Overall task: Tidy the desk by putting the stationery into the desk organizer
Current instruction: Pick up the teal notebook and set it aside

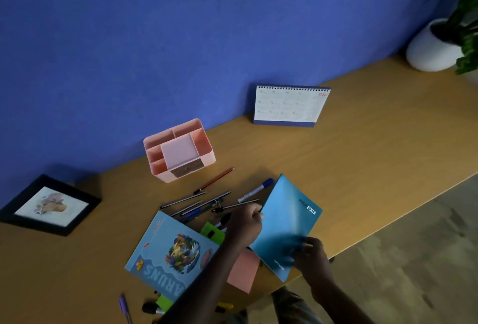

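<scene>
The blue notebook (287, 220) is being held, seemingly tilted up, over the desk's (362, 158) near edge. The left grip (245, 224) is pinching its long side and the right grip (311, 252) is curling round its lower corner. The pink organizer (178, 150) is standing well beyond the left grip, against the wall. The notebook is looking wider than any compartment, so forcing it in could tip the organizer. Pens (186, 199), a binder clip (218, 207) and a marker (254, 191) are lying just beyond the left grip, cluttering the path. A sticky pad (244, 272) is lying beneath its wrist.
</scene>
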The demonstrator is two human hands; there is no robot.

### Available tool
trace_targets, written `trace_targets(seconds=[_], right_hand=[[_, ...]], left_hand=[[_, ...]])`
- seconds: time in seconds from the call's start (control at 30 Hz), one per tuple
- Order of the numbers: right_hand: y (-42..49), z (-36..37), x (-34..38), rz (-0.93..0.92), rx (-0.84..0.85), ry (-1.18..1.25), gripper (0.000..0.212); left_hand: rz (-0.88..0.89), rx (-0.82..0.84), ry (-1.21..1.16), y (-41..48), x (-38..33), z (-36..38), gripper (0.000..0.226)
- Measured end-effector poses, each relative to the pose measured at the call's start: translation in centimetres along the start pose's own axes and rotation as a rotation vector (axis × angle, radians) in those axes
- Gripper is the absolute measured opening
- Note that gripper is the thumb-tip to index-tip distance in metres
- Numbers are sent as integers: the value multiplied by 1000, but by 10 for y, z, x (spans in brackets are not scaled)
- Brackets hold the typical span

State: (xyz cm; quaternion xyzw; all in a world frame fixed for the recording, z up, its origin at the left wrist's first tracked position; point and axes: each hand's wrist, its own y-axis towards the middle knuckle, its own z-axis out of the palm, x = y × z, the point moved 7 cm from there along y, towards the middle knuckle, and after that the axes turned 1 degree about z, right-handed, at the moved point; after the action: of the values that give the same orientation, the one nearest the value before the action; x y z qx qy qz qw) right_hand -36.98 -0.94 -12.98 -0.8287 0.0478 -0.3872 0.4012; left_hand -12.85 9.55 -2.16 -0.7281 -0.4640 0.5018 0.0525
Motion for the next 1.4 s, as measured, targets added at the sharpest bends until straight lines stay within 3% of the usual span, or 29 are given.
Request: trace_targets(seconds=[0.2,0.33,0.47,0.67,0.83,0.97,1.13,1.4], right_hand=[[-20,-28,60,62,158,358,32],[-8,-73,111,-55,145,386,37],[34,-114,157,-172,71,262,39],[104,-148,202,-286,-1,61,47],[153,-155,214,-303,-39,-81,50],[177,-159,213,-298,-73,-172,43],[188,-165,223,-362,-193,-398,35],[190,-163,227,-418,-251,-560,39]], left_hand=[[27,10,-293,6,-16,4,41],[28,-66,-363,12,-30,7,34],[38,-54,-331,24,-50,29,28],[-43,112,-416,48,-81,71,24],[-121,185,-456,72,-85,100,36],[-76,143,-392,88,-91,116,29],[-92,93,-397,97,-96,122,56],[-114,73,-456,106,-88,134,60]])
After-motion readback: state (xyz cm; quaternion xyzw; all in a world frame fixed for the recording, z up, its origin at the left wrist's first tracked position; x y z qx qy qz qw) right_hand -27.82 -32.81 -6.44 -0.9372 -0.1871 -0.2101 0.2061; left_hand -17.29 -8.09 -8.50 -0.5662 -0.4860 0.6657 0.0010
